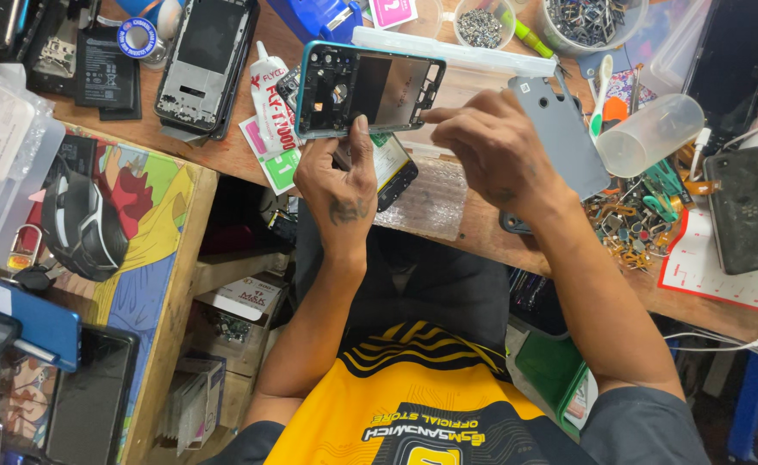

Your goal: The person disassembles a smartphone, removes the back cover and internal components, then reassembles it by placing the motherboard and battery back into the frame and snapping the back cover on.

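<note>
Opened phone frame held over the repair bench

Nearest, the left hand (338,176) grips the teal-edged phone frame (369,89) from below, thumb pressed on its lower edge. At the frame's right end, the right hand (491,142) pinches its fingertips narrowly against the frame's edge. Just right of the frame lies a grey back cover (564,138); beyond it, a small tub of screws (482,26).

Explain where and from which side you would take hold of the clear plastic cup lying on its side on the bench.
Probably grip the clear plastic cup across its round wall near the middle, coming from above. It lies tipped over, open mouth toward lower left, so the curved sides face up and are free; loose small parts crowd the bench below it.
</note>
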